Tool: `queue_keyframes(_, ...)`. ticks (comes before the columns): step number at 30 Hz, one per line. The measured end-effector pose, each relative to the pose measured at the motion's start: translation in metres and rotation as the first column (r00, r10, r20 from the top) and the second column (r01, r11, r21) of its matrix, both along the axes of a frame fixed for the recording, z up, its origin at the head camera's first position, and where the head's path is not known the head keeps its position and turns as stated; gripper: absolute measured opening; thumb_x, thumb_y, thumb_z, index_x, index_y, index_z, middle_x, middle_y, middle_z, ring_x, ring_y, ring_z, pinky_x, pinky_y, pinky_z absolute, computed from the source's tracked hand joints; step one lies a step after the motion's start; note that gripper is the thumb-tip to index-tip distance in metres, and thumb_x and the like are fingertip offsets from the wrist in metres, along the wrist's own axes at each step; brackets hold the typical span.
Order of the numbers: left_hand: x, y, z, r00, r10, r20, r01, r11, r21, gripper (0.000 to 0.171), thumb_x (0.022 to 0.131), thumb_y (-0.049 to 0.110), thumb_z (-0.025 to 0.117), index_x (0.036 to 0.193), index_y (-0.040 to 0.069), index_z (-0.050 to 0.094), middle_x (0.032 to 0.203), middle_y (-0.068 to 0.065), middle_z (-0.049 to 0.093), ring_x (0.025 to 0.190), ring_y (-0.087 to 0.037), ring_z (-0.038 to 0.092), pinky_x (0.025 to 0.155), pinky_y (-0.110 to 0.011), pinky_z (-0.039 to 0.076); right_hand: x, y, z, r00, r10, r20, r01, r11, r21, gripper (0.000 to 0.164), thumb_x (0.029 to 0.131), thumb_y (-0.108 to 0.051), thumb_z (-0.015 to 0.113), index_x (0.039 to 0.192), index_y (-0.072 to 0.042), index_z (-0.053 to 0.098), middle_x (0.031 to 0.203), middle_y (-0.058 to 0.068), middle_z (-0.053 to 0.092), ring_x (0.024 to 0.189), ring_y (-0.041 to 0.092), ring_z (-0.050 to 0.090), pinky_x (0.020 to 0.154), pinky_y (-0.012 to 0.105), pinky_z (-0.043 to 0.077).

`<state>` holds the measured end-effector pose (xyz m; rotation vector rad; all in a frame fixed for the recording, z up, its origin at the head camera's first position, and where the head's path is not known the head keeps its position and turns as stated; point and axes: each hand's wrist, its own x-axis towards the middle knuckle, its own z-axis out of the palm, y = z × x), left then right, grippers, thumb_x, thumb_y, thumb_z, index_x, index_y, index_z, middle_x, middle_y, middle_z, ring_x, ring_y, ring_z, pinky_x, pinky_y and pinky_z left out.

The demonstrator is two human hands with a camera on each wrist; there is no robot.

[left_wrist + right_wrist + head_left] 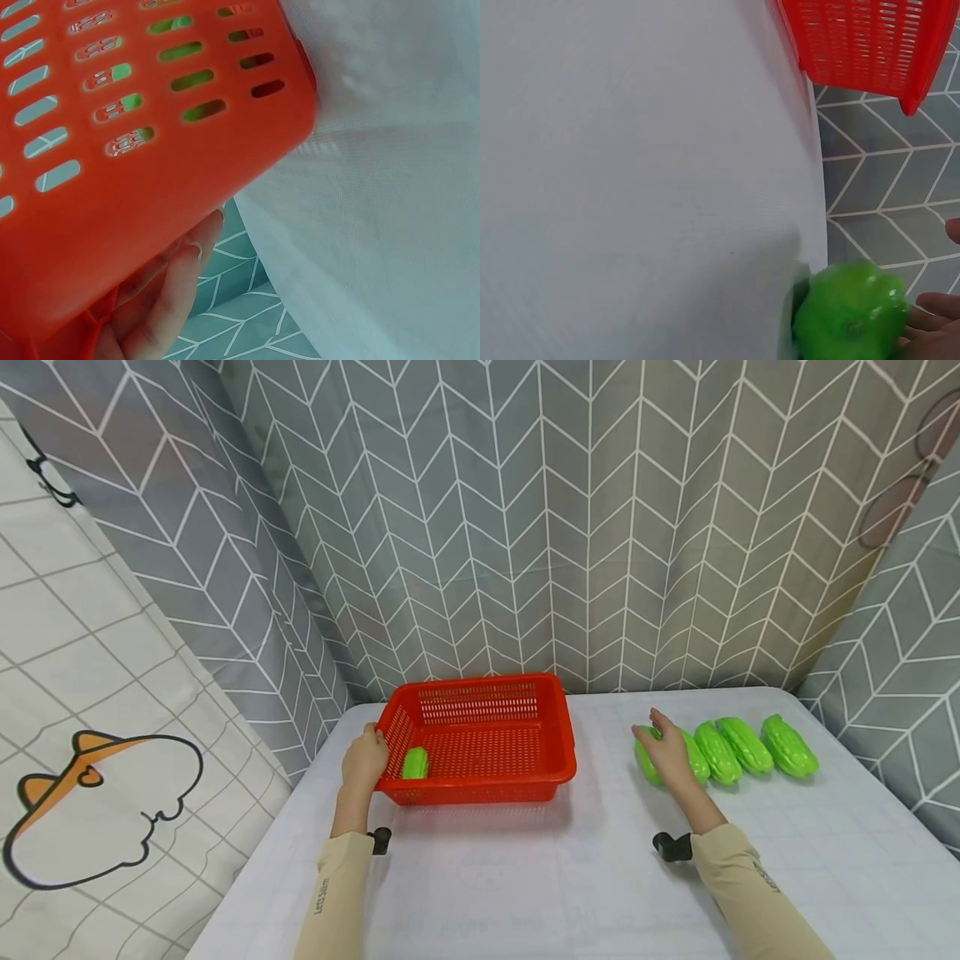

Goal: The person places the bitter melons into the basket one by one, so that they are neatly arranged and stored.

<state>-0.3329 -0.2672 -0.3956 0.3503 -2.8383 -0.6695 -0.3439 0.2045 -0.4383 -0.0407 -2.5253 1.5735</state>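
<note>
A red plastic basket (480, 791) with slotted walls sits on the table, one bright green bitter melon (415, 763) lying in its near left corner. At the basket's left side my left hand (365, 758) grips the rim; in the left wrist view its fingers (176, 289) curl under that rim. To the right, my right hand (667, 756) hovers by the leftmost green bitter melons (694, 757), thumb spread from the fingers. The right wrist view shows a bitter melon (851, 311) close beside those fingers (937, 304); whether they touch it I cannot tell.
More bitter melons (718, 753) lie in a row at the right, the last one (789, 747) a little apart. A white cloth covers the table (525, 885). Grey patterned curtains (510, 527) hang right behind the table's far edge.
</note>
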Motion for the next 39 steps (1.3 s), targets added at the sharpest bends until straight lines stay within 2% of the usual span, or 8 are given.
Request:
queue_keyframes(8, -0.0013, -0.0002, 0.0005, 1.0, 0.002, 0.005, -0.002, 1.0, -0.005, 0.046, 0.105, 0.021, 0.031, 0.143, -0.004, 0.039, 0.122, -0.036, 0.059, 0.098, -0.048, 0.064, 0.081, -0.056, 0.051, -0.0053, -0.0003, -0.0082, 0.998, 0.02, 0.052, -0.023, 0.999, 0.048, 0.066, 0.1, -0.017, 0.05, 0.15, 0.012, 0.018, 0.154, 0.034, 0.024, 0.145, 0.047, 0.022, 0.12, 0.051, 0.021)
queue_keyframes(14, -0.003, -0.0008, 0.0011, 1.0, -0.006, -0.001, 0.006, 1.0, -0.005, 0.046, 0.105, 0.022, 0.031, 0.143, -0.003, 0.038, 0.122, -0.036, 0.06, 0.099, -0.049, 0.064, 0.082, -0.057, 0.051, -0.0059, -0.0016, -0.0077, 0.996, 0.023, 0.09, -0.03, 0.996, 0.08, 0.068, 0.099, -0.018, 0.051, 0.15, 0.011, 0.017, 0.154, 0.034, 0.024, 0.146, 0.047, 0.02, 0.12, 0.053, 0.018)
queue_keyframes(19, -0.0039, -0.0021, 0.003, 1.0, -0.014, -0.01, 0.014, 1.0, -0.01, 0.046, 0.105, 0.022, 0.032, 0.142, -0.004, 0.039, 0.121, -0.036, 0.06, 0.098, -0.049, 0.064, 0.081, -0.056, 0.052, -0.0072, -0.0017, -0.0056, 0.994, 0.031, 0.105, -0.04, 0.995, 0.086, 0.068, 0.098, -0.013, 0.051, 0.15, 0.011, 0.016, 0.154, 0.034, 0.023, 0.145, 0.048, 0.019, 0.119, 0.054, 0.018)
queue_keyframes(31, -0.0024, -0.002, 0.0013, 1.0, -0.007, -0.003, 0.007, 1.0, -0.017, 0.045, 0.105, 0.021, 0.031, 0.141, -0.004, 0.041, 0.12, -0.036, 0.06, 0.1, -0.05, 0.064, 0.082, -0.057, 0.051, -0.006, -0.0005, -0.0105, 0.996, 0.037, 0.075, -0.046, 0.993, 0.109, 0.062, 0.096, -0.007, 0.05, 0.147, 0.014, 0.022, 0.15, 0.037, 0.027, 0.143, 0.05, 0.022, 0.118, 0.056, 0.019)
queue_keyframes(39, -0.0027, -0.0017, 0.0018, 1.0, -0.008, -0.003, 0.008, 1.0, -0.017, 0.045, 0.105, 0.021, 0.03, 0.141, -0.004, 0.04, 0.122, -0.036, 0.059, 0.102, -0.05, 0.063, 0.085, -0.058, 0.05, -0.0063, 0.0007, -0.0062, 0.996, 0.034, 0.083, -0.043, 0.993, 0.111, 0.063, 0.097, -0.009, 0.049, 0.149, 0.012, 0.02, 0.151, 0.037, 0.026, 0.144, 0.05, 0.021, 0.119, 0.055, 0.018)
